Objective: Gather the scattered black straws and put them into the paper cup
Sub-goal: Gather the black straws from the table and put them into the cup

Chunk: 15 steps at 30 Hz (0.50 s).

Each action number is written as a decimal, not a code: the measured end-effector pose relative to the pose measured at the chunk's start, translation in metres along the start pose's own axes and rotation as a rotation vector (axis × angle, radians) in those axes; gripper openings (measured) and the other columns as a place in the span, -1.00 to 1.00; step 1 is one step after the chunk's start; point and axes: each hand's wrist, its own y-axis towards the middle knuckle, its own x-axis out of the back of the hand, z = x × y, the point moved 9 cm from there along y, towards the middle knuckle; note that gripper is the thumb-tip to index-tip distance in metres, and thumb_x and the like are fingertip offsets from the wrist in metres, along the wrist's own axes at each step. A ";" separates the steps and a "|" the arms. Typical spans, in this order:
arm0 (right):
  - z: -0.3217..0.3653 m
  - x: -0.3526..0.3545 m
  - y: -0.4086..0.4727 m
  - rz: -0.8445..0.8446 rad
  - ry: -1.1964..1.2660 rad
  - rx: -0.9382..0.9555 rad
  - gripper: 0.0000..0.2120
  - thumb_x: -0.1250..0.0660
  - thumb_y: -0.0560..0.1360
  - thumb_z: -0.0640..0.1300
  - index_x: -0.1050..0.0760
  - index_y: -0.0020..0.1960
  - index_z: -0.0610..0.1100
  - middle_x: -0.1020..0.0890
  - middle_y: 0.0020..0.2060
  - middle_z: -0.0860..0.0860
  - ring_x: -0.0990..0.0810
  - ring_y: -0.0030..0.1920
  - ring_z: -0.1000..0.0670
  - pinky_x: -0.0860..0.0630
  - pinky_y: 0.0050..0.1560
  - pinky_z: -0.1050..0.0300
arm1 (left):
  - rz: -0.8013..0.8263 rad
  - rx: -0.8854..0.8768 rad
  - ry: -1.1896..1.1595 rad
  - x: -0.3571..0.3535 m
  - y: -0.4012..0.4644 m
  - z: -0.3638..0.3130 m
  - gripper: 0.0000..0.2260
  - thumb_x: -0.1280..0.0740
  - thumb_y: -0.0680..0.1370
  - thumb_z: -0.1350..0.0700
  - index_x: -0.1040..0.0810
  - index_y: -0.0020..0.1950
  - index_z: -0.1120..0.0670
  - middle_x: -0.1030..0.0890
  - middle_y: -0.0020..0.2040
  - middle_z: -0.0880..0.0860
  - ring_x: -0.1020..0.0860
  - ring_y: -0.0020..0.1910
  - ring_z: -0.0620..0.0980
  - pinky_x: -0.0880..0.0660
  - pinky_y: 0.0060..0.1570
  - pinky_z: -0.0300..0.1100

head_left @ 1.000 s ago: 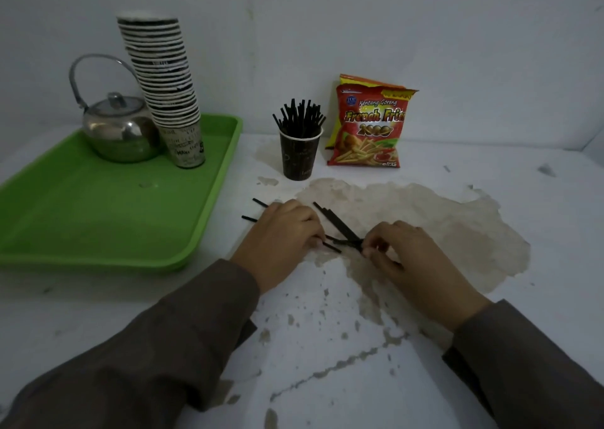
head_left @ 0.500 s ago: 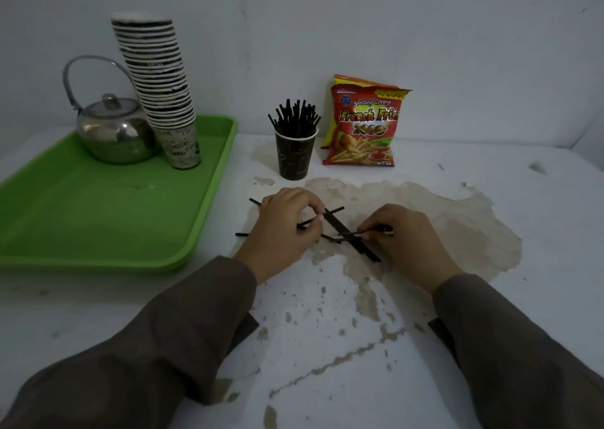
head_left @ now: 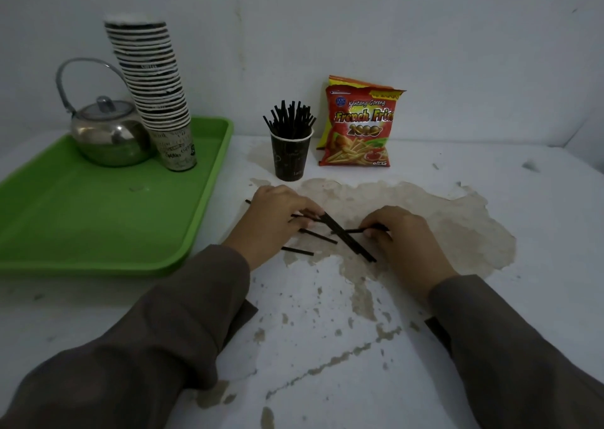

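Head view: both hands low on the white, chipped surface [head_left: 327, 347], about mid-surface, in front of the paper cup [head_left: 290, 157]. Left hand [head_left: 277, 221] palm down, fingers curled over the far ends of a few loose black straws [head_left: 318, 235]; one straw end sticks out past the hand toward the tray side. Whether its fingers actually pinch a straw, cannot tell, the straws run under the fingertips. Right hand [head_left: 397, 235] just right of the straw cluster, thumb and forefinger closed on one thin straw [head_left: 359, 230] that lies roughly level and points toward the left hand. Thick straw bundle [head_left: 348, 237] lies diagonally between the two hands, far end touching the left fingertips, near end pointing toward the near right. Two more single straws lie just near-side of the left hand, flat on the surface, apart from each other. Paper cup stands upright toward the far edge, already packed with upright black straws [head_left: 289, 118], well apart from the hands. Snack bag [head_left: 358, 124] leans on the wall just right of the cup. Green tray [head_left: 108, 219] at the left edge carries a metal kettle [head_left: 109, 131] and a tall stack of paper cups [head_left: 153, 82] at its far end. Dark sleeves cover both forearms.
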 end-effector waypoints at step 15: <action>-0.014 0.004 -0.008 -0.156 0.217 -0.224 -0.79 -0.35 0.45 -0.19 -0.60 0.08 -0.10 -0.65 0.04 -0.02 -0.44 -0.08 0.17 -0.26 -0.19 0.61 | 0.159 -0.176 0.486 -0.031 -0.005 -0.016 -0.82 -0.28 0.50 0.23 -0.52 0.03 -0.01 -0.57 0.00 0.00 -0.43 0.03 0.01 -0.19 0.11 -0.12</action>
